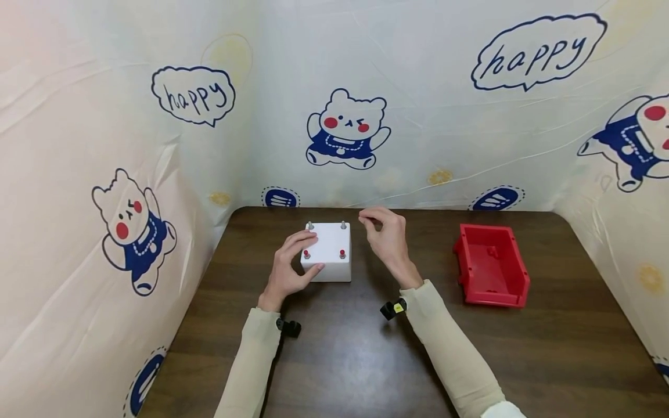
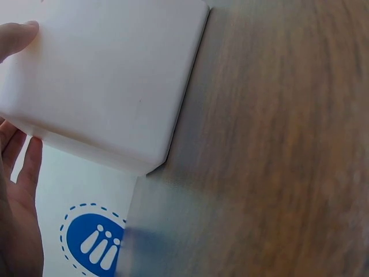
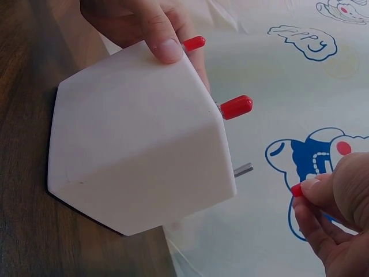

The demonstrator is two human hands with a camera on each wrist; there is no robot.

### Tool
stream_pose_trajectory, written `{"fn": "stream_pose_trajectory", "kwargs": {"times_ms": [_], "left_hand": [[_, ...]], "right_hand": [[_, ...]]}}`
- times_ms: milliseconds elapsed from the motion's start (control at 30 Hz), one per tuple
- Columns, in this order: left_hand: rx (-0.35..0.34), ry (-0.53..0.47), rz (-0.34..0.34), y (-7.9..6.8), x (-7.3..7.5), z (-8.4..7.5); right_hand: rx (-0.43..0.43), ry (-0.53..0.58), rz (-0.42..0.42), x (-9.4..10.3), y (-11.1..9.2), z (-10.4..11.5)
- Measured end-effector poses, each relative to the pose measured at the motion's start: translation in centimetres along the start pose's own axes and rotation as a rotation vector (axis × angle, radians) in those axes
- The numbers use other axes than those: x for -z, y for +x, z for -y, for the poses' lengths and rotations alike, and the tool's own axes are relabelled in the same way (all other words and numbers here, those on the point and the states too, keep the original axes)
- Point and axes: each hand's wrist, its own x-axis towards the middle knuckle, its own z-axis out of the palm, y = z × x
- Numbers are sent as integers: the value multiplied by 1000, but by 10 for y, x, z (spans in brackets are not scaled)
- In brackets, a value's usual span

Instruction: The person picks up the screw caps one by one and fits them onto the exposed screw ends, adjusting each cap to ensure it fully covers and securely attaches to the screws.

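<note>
A white box (image 1: 331, 241) stands on the table with a short metal post at each top corner. Red caps (image 1: 342, 253) cover the two near posts; the far metal posts (image 1: 343, 225) are bare. My left hand (image 1: 286, 268) grips the box from its left side, the thumb on the near face and the fingers at the far side. To the right of the box and apart from it, my right hand (image 1: 388, 239) is raised. In the right wrist view, its thumb and fingertips pinch a small red cap (image 3: 297, 190), near a bare post (image 3: 244, 170).
A red open bin (image 1: 493, 299) sits on the right of the dark wooden table (image 1: 345, 348). Small red pieces lie inside, too small to make out. A printed cloth (image 1: 418, 145) hangs behind the table and along both sides.
</note>
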Motion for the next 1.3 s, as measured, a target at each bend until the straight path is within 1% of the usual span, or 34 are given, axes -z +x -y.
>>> {"fn": "stream_pose_trajectory", "kwargs": {"times_ms": [167, 333, 400, 500, 600, 700, 1000, 1300], "left_hand": [[23, 1, 5, -2, 0, 1], [18, -3, -1, -3, 0, 3], [10, -6, -6, -4, -1, 8], [16, -11, -9, -8, -4, 20], [35, 2, -1, -12, -5, 32], [46, 11, 8, -14, -5, 38], [60, 34, 39, -14, -3, 38], [47, 8, 19, -13, -4, 36]], "right_hand": [[-3, 6, 3, -1, 0, 1], [9, 12, 3, -2, 1, 2], [22, 12, -1, -2, 1, 2], [35, 13, -7, -2, 1, 2], [38, 14, -11, -2, 1, 1], [37, 17, -12, -2, 0, 0], [37, 14, -10, -6, -2, -2], [39, 26, -14, -8, -3, -2]]}}
